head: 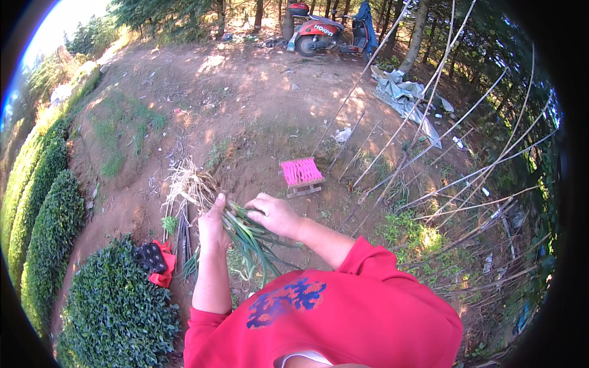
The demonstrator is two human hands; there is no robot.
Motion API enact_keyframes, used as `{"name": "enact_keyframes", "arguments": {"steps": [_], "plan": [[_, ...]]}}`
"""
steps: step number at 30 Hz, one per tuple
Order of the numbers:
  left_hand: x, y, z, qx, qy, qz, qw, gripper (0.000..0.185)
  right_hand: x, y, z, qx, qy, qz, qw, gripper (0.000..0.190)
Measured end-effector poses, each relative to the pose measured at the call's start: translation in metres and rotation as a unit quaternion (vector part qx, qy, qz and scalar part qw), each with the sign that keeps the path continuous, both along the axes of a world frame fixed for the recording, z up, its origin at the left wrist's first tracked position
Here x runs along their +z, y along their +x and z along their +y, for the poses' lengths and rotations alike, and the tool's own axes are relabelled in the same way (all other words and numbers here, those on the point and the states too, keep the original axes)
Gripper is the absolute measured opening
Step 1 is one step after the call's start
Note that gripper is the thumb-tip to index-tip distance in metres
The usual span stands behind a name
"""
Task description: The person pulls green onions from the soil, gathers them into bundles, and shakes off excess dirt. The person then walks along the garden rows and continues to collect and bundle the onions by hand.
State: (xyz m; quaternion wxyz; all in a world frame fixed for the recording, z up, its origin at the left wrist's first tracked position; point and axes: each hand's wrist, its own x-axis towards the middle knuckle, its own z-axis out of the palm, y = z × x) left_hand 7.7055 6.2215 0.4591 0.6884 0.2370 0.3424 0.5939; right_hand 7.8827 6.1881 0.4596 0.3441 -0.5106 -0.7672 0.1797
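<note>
My left hand (214, 226) grips a bunch of green onions (246, 234) around the stalks just below the roots, thumb on top. Pale, dry, tangled roots (191, 181) fan out beyond that hand, away from me. The long green leaves hang back towards my red sweatshirt (317, 317). On the bunch's right side, the curled fingers and thumb of my right hand (278, 215) close on the upper leaves. What exactly is pinched there is partly hidden by the fingers. More green leaves (189, 266) show beside my left forearm, low near the ground.
A small stool with a pink woven seat (301, 171) stands ahead on bare soil. Long thin poles (414, 115) slant across the right side. A clipped bush (115, 308) at left bears a black studded object (151, 257) and red cloth (166, 267). Farther off are a tarp (405, 94) and scooter (322, 32).
</note>
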Motion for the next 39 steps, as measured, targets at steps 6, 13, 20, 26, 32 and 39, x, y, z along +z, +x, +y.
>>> {"name": "enact_keyframes", "arguments": {"steps": [6, 13, 20, 26, 32, 39], "plan": [[-0.015, -0.001, 0.0, 0.02, -0.013, -0.009, 1.0, 0.022, 0.005, -0.009, -0.005, -0.005, 0.199, -0.1, 0.975, 0.01], [-0.035, -0.005, 0.006, 0.074, -0.069, -0.107, 0.989, 0.018, 0.003, -0.032, -0.012, -0.04, 0.216, -0.055, 0.974, 0.006], [-0.037, -0.05, 0.022, 0.194, -0.122, -0.119, 0.966, 0.023, 0.006, -0.024, -0.002, -0.146, 0.261, -0.004, 0.954, 0.005], [-0.027, -0.096, 0.016, 0.16, -0.013, 0.011, 0.987, 0.021, 0.0, 0.003, 0.007, -0.1, 0.106, -0.069, 0.987, 0.018], [-0.019, -0.067, -0.018, 0.076, 0.105, 0.3, 0.945, 0.05, -0.004, -0.018, 0.002, 0.025, -0.037, -0.105, 0.993, 0.04], [-0.018, -0.026, -0.035, -0.04, 0.143, 0.275, 0.95, 0.023, 0.003, -0.047, 0.016, -0.001, 0.019, 0.178, 0.984, 0.032]]}}
